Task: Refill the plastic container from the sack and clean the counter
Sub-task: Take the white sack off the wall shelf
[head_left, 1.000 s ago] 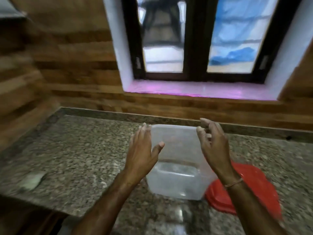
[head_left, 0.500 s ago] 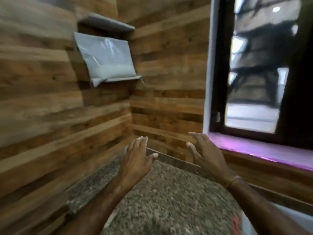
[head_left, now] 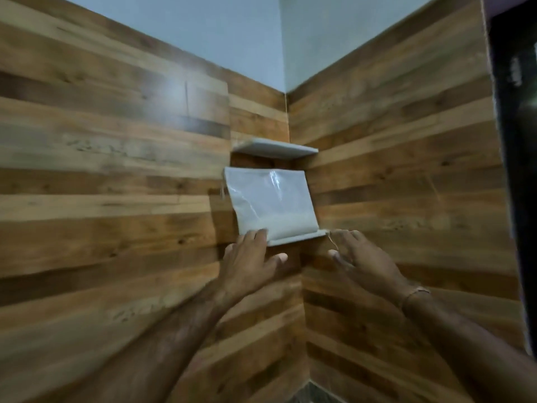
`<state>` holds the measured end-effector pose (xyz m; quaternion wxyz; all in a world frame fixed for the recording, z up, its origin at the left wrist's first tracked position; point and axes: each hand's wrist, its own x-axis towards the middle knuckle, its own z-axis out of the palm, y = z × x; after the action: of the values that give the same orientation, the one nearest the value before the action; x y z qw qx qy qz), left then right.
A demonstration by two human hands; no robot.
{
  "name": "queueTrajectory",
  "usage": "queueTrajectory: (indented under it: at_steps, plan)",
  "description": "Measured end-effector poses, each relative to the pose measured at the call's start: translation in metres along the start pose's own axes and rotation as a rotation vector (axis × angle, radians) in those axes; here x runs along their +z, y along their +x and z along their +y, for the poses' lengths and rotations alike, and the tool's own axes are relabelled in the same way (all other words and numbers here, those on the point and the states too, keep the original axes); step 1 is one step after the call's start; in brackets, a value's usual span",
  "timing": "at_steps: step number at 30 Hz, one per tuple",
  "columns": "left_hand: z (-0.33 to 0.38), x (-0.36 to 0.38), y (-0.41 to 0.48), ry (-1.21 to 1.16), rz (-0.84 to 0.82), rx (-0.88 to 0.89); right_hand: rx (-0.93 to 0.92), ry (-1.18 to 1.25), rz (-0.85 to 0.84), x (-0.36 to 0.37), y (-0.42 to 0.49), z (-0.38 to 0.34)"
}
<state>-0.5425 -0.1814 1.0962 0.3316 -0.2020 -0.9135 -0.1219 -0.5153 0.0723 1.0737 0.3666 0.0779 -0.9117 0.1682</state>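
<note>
A clear plastic sack (head_left: pixel 268 203) with white powder in its bottom leans upright on a small white corner shelf (head_left: pixel 296 239). My left hand (head_left: pixel 250 260) is raised with straight fingers; its fingertips reach the sack's lower left corner. My right hand (head_left: pixel 363 261) is spread open just below and right of the shelf's end, holding nothing. The plastic container and its lid are out of view.
A second white shelf (head_left: pixel 276 149) sits just above the sack. Wood-panelled walls (head_left: pixel 116 184) meet in the corner behind it. A dark window frame (head_left: pixel 517 141) runs down the right edge. A sliver of granite counter (head_left: pixel 312 395) shows at the bottom.
My view has swung from the container on the counter up to the corner shelves. Both open hands have risen to the sack; the left fingertips are now at its lower corner.
</note>
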Motion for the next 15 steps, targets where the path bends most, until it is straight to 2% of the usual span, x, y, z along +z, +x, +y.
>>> queueTrajectory:
  at_steps: [5,9,12,15]
  plan:
    - [-0.053,-0.01,0.122,0.059,0.143,0.072,-0.027,-0.025,0.062,0.024,0.12,-0.001]
    - [-0.088,-0.01,0.211,0.246,0.314,0.167,-0.047,-0.018,0.082,0.04,0.217,-0.002]
    - [-0.103,-0.009,0.258,0.358,0.34,0.186,-0.053,-0.057,0.074,0.053,0.28,-0.005]
    - [-0.116,-0.009,0.285,0.304,0.295,0.19,-0.07,-0.106,0.07,0.061,0.33,-0.011]
